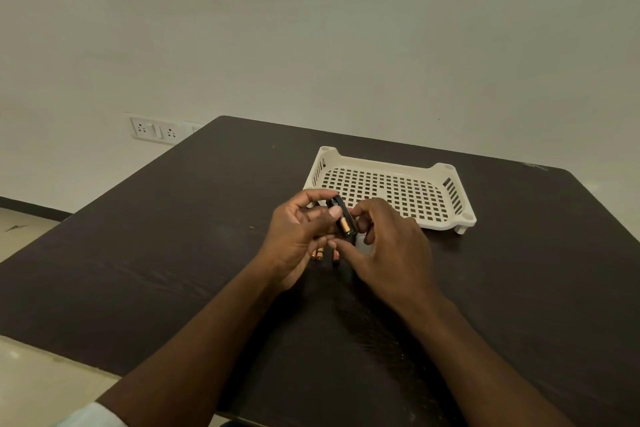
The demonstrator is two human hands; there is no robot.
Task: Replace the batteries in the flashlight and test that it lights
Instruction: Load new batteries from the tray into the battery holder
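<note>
Over dark table (173, 253), battery holder (343, 218) upright-tilted

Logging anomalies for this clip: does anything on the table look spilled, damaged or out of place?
Nothing stands out. Both hands, left hand and right hand, hold a small black battery holder with a copper-and-black battery seated in it. Loose copper-tipped batteries lie on the dark wooden table beneath the hands. The cream perforated plastic tray sits level and empty.
</note>
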